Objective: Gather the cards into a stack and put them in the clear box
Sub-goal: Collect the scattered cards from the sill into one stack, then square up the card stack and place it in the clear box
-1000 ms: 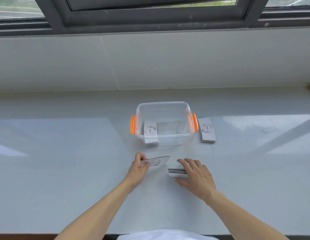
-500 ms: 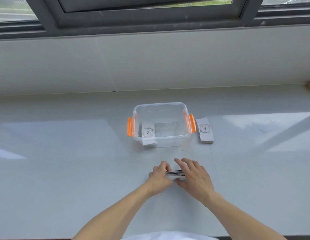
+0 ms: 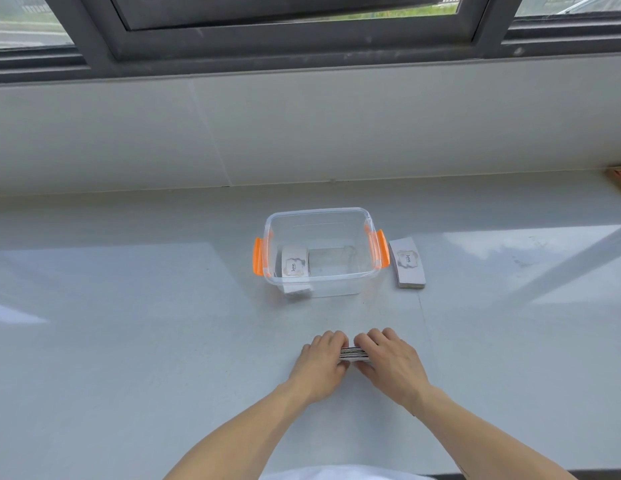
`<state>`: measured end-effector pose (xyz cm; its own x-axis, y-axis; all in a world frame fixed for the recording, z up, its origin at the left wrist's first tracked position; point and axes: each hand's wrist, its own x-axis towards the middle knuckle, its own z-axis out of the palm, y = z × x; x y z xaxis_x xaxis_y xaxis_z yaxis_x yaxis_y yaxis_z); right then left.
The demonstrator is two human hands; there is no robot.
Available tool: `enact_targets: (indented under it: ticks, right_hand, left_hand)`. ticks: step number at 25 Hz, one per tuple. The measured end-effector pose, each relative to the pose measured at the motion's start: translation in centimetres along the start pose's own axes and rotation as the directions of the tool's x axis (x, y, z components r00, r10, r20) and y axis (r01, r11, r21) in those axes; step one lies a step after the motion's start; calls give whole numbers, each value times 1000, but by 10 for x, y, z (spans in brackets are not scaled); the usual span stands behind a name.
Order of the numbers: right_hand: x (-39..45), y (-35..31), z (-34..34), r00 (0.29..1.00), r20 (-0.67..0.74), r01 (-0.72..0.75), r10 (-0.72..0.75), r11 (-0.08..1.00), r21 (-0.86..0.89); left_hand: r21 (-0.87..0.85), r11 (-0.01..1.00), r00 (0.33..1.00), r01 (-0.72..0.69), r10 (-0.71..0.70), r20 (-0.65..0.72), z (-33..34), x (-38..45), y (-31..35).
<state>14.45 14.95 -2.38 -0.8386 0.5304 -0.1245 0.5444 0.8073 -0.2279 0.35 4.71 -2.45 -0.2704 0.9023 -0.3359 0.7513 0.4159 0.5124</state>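
Now | left hand (image 3: 321,363), right hand (image 3: 388,363) | cupped around card stack (image 3: 352,354)

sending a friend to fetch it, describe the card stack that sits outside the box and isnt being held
Find the clear box with orange handles. The loose stack lies on the counter just right of its right handle, top card reading "love". Unlike the others, it is neither boxed nor between hands.

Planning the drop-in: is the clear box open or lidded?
Open. The clear box shows a bare rim with no lid, and a card stack lies inside.
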Motion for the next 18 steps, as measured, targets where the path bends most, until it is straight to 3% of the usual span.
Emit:
enact_targets:
  ticks: [3, 10, 18]
  right_hand:
    - [5, 0, -3, 999, 42, -2, -1, 998, 67]
    - [5, -16, -2, 999, -52, 21, -13, 988, 152]
    - [1, -33, 8, 998, 46, -42, 38, 996, 76]
  left_hand:
    - [-17, 1000, 999, -21, 21, -36, -6, -2, -5]
    - [9, 999, 982, -47, 48, -185, -18, -18, -37]
    - [123, 992, 998, -16, 24, -59, -14, -23, -49]
